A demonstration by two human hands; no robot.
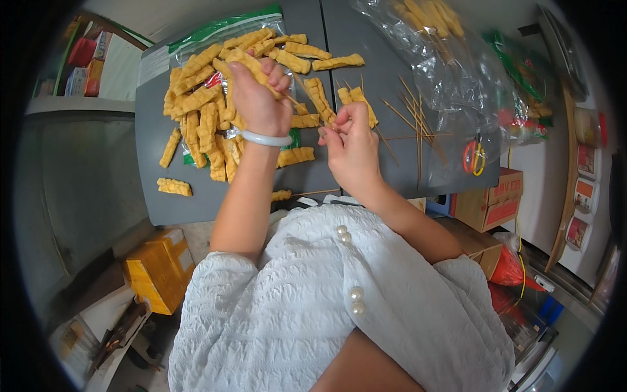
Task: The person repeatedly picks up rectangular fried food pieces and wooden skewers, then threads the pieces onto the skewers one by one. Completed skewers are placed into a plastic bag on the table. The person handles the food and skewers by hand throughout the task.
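My left hand (pixel 262 95), with a pale bangle at its wrist, is closed round yellow, crinkled food sticks (pixel 252 68) and thin skewers above the pile. My right hand (pixel 350 139) pinches the lower end of another food stick (pixel 319 98), where a thin skewer meets it. Beyond the right fingers lie food pieces on skewers (pixel 360 103). Many loose yellow sticks (pixel 196 100) are heaped on a clear and green plastic bag (pixel 225 22) at the left. Bare wooden skewers (pixel 419 122) lie crossed to the right of my right hand.
A grey table (pixel 161 206) carries everything. Large clear plastic bags (pixel 455 83), one with skewered pieces inside, spread over its right side. Scissors with red and yellow handles (pixel 474 158) are at the right edge. Cardboard boxes (pixel 494 201) stand beyond that edge; a yellow box (pixel 159 272) is at lower left.
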